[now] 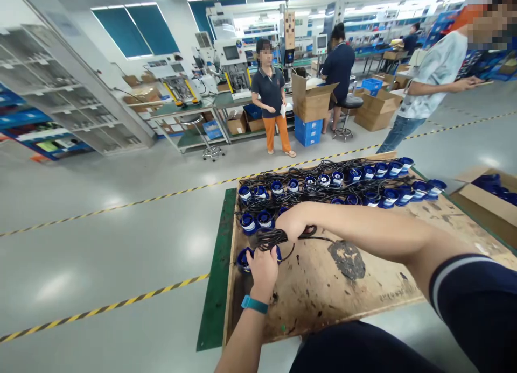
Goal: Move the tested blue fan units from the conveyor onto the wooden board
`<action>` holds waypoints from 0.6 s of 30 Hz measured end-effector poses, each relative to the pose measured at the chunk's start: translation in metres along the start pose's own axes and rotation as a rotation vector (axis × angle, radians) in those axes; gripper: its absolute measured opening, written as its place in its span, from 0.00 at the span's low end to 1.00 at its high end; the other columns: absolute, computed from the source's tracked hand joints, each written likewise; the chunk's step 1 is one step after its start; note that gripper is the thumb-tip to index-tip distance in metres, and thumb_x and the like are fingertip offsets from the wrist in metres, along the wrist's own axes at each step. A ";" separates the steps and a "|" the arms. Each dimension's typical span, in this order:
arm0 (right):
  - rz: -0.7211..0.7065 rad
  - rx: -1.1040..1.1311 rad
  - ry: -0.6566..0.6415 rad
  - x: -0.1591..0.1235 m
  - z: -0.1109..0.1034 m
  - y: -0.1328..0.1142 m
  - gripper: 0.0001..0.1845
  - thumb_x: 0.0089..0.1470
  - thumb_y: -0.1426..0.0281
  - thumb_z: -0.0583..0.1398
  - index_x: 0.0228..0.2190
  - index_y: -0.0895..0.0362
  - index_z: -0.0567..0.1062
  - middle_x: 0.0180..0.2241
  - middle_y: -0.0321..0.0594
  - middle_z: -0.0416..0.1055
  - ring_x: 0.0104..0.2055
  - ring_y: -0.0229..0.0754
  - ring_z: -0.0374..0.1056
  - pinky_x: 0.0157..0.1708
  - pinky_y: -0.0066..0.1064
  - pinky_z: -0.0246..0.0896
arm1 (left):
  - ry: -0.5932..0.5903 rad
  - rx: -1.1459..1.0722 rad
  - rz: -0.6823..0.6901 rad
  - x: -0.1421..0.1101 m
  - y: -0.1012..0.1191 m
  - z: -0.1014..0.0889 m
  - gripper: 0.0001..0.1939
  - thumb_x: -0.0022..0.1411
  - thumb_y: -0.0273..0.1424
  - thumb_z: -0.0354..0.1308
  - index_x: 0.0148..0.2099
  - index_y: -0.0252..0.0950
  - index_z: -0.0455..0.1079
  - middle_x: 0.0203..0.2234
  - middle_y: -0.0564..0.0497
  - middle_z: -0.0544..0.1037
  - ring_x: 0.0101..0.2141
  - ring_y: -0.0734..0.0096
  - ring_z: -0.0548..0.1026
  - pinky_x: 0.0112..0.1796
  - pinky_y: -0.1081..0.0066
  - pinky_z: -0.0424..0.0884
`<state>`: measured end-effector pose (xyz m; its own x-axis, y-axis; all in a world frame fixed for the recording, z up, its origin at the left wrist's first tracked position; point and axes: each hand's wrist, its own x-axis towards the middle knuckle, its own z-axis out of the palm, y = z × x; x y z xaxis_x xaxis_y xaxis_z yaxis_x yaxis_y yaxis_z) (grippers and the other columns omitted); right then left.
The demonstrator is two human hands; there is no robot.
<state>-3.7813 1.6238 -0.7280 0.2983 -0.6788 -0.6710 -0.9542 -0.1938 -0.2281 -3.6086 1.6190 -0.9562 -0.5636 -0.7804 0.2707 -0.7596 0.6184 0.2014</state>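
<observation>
My right hand (291,223) is closed round a bundled black cable (270,237) over the wooden board's left part. Just below it, my left hand (264,271), with a teal band on its wrist, has its fingers at the near side of the same bundle, some of them hidden under it. A blue round housing (244,260) sits directly left of those fingers, and another blue one shows partly behind them. Further back stand rows of blue housings (264,220) with white labels, their black cables (258,203) lying tangled between the rows.
The wooden board (315,292) has dark stains and a green strip (218,271) along its left side. An open carton (488,201) of blue parts stands to the right. Beyond the board, one person (271,93) faces this way and another (434,82) stands at the right.
</observation>
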 end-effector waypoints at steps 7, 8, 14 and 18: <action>0.053 -0.157 0.357 0.106 0.038 0.006 0.16 0.52 0.80 0.61 0.45 0.64 0.78 0.45 0.56 0.78 0.44 0.52 0.76 0.38 0.35 0.69 | 0.099 0.023 0.109 -0.005 -0.017 -0.003 0.22 0.72 0.33 0.46 0.58 0.25 0.72 0.47 0.33 0.79 0.54 0.45 0.71 0.56 0.44 0.65; 0.069 -0.155 0.362 0.117 0.047 0.008 0.16 0.53 0.80 0.61 0.45 0.65 0.77 0.45 0.56 0.78 0.44 0.52 0.76 0.38 0.35 0.69 | 0.119 0.014 0.125 -0.007 -0.020 0.000 0.22 0.71 0.32 0.47 0.57 0.25 0.72 0.47 0.33 0.79 0.55 0.45 0.71 0.57 0.44 0.64; 0.100 -0.134 0.446 0.156 0.085 0.011 0.14 0.61 0.74 0.57 0.48 0.66 0.73 0.41 0.56 0.78 0.42 0.52 0.75 0.41 0.42 0.69 | 0.140 -0.018 0.247 -0.016 -0.040 0.003 0.32 0.68 0.43 0.54 0.64 0.23 0.66 0.56 0.29 0.73 0.60 0.42 0.66 0.61 0.40 0.57; 0.080 -0.135 0.655 0.150 0.114 0.015 0.17 0.66 0.71 0.52 0.51 0.68 0.70 0.50 0.59 0.72 0.53 0.54 0.67 0.53 0.45 0.61 | 0.028 0.095 0.219 -0.015 -0.042 -0.009 0.41 0.60 0.49 0.63 0.67 0.32 0.63 0.63 0.25 0.63 0.64 0.32 0.59 0.61 0.32 0.53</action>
<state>-3.7486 1.6000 -0.9125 0.1908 -0.9759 -0.1063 -0.9800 -0.1832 -0.0771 -3.5657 1.6054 -0.9602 -0.7102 -0.6248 0.3244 -0.6478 0.7604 0.0462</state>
